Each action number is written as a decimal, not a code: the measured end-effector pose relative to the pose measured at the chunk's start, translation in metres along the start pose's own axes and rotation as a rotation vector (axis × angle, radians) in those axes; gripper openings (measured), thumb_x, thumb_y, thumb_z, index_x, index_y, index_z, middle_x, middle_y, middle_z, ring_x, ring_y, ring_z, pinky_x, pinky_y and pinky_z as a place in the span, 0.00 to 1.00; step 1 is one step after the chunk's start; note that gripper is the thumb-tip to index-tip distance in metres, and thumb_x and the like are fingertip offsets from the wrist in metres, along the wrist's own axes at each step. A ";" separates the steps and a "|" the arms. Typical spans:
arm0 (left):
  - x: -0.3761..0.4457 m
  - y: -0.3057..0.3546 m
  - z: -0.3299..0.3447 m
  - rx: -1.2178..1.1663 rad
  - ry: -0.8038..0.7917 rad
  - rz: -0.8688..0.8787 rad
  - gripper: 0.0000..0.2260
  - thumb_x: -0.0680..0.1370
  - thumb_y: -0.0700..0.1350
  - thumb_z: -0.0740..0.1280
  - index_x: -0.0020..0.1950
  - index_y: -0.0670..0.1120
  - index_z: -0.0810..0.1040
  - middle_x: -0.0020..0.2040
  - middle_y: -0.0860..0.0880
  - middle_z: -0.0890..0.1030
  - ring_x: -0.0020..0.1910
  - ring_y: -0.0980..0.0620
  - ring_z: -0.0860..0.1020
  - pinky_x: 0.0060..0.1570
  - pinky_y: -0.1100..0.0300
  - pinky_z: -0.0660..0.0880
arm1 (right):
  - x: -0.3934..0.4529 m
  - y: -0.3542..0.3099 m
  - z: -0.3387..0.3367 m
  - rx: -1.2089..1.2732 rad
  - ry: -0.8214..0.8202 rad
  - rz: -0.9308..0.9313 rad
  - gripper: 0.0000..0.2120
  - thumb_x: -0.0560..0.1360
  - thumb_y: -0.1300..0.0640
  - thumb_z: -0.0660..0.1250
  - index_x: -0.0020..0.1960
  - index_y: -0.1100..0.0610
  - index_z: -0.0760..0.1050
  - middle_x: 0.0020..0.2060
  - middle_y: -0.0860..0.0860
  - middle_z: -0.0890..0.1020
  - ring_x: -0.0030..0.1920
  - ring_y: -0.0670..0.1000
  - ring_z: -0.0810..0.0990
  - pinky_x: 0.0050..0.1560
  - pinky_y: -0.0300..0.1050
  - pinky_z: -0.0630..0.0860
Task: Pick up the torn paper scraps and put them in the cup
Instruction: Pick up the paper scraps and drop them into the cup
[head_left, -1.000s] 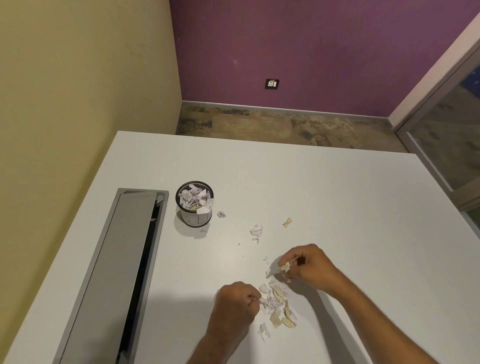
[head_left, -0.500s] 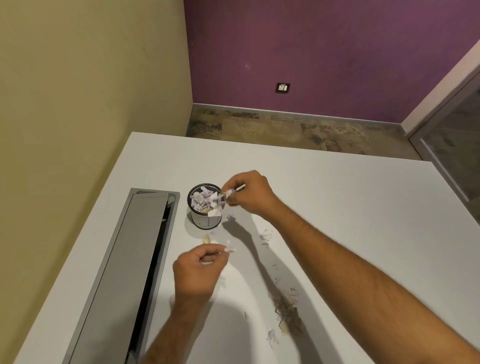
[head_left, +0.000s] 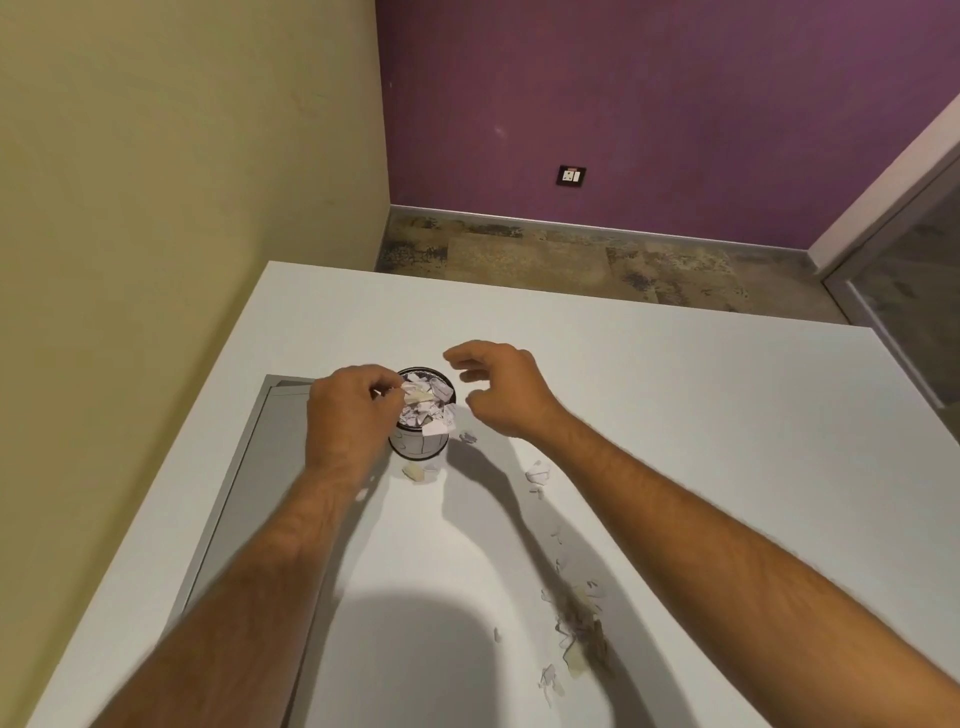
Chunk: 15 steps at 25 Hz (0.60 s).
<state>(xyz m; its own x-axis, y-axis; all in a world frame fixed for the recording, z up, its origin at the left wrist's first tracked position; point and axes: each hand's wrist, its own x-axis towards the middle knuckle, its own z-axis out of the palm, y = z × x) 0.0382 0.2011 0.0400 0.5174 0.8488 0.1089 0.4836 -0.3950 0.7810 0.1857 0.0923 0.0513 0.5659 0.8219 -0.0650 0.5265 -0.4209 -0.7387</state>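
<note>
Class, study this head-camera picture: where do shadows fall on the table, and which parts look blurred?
Head view: a broad dark shadow covers the white table at the bottom centre, with arm shadows stretching toward the dark round cup; the torn paper scraps near the right forearm lie shaded and smeared by blur.

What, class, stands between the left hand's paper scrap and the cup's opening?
Nothing separate: the left hand pinches its scrap right over the cup. Only the heaped scraps already filling it hinder.
</note>
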 end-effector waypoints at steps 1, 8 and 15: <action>0.005 0.001 0.003 0.046 -0.048 0.006 0.06 0.71 0.40 0.73 0.47 0.45 0.86 0.42 0.46 0.86 0.40 0.49 0.82 0.49 0.58 0.79 | -0.008 0.006 -0.005 0.054 0.024 0.025 0.27 0.66 0.74 0.64 0.62 0.56 0.78 0.55 0.51 0.83 0.51 0.49 0.83 0.51 0.35 0.77; -0.015 0.011 0.023 0.183 -0.098 0.313 0.11 0.76 0.43 0.69 0.58 0.45 0.80 0.55 0.45 0.80 0.56 0.43 0.74 0.55 0.50 0.74 | -0.082 0.083 -0.028 0.049 0.078 0.192 0.13 0.72 0.66 0.69 0.53 0.53 0.83 0.50 0.47 0.86 0.47 0.44 0.84 0.52 0.33 0.78; -0.133 0.008 0.080 0.210 -0.724 0.462 0.27 0.68 0.62 0.70 0.63 0.54 0.70 0.60 0.54 0.72 0.57 0.52 0.72 0.54 0.52 0.75 | -0.168 0.133 -0.032 -0.185 -0.328 0.255 0.22 0.63 0.54 0.78 0.56 0.46 0.80 0.50 0.44 0.81 0.48 0.42 0.79 0.50 0.37 0.77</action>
<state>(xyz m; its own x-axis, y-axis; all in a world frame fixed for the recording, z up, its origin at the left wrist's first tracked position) 0.0297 0.0573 -0.0178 0.9788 0.1856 -0.0864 0.1987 -0.7599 0.6189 0.1808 -0.1138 -0.0145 0.4771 0.7488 -0.4602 0.5181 -0.6626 -0.5410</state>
